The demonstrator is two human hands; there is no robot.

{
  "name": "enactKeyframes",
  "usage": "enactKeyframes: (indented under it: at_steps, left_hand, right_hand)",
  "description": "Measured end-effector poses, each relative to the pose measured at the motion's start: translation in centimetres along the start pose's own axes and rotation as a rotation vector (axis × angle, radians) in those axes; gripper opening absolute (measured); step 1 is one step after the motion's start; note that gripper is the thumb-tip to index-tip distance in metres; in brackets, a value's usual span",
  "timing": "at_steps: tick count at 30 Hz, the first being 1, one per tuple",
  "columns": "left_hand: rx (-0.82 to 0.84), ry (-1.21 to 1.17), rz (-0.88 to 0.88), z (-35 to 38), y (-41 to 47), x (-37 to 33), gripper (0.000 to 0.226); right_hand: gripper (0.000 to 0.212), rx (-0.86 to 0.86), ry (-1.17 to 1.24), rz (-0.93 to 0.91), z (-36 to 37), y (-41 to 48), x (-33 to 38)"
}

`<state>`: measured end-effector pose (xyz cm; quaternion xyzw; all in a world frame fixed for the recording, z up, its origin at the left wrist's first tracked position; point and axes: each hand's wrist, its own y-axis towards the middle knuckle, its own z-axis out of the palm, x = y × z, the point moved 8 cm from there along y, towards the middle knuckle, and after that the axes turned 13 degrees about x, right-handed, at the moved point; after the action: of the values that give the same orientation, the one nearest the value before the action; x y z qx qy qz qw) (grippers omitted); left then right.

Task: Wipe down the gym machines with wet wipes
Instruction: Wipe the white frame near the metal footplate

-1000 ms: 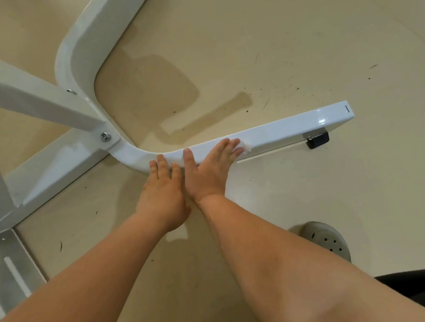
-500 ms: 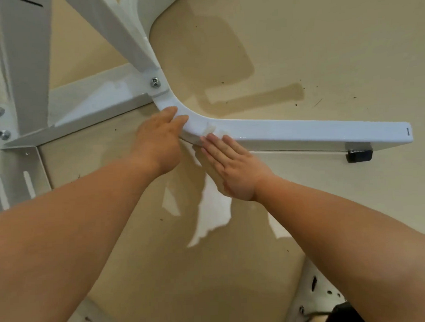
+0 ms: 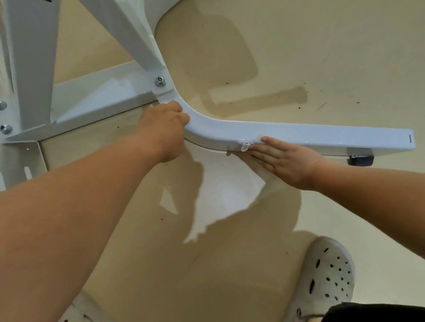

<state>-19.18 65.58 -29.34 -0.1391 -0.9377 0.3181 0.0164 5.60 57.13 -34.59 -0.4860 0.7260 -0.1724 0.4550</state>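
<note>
Most of the wipe (image 3: 245, 147) hides between right hand (image 3: 285, 163) and frame (image 3: 326, 135)

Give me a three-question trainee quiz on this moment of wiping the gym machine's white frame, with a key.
1. True or false: the left hand hangs free, touching nothing.
2. The fingers of the right hand are: A curled in a fist; B straight, pressing the wet wipe against the side of the base leg; C spread in the air.
3. Fill in: under the base leg's far end sits a black ____.
Key: 1 false, it grips the base leg's bend; 2 B; 3 rubber foot.
</note>
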Motion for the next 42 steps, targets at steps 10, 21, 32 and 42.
enactKeyframes:
  at_steps: [10, 21, 32, 42]
  left_hand:
    - [-0.072, -0.403, 0.017, 0.5, -0.7, 2.5, 0.060]
    - [-0.092, -0.298, -0.058, 0.7, -0.5, 0.7, 0.047]
    - [-0.056, -0.248, -0.082, 0.8, -0.2, 0.8, 0.042]
    - [0.003, -0.110, -0.155, -0.1, -0.2, -1.3, 0.016]
  right_hand:
    - [0.077, -0.194, 0.594, 0.026, -12.6, 8.8, -1.7]
    - [0.118, 0.004, 0.934, 0.332, -2.5, 1.7, -3.5]
    - [0.113, -0.165, 1.022, 0.314, -8.4, 6.2, -2.9]
    - [0.115, 0.129, 1.229, 0.842, 8.6, -6.5, -2.5]
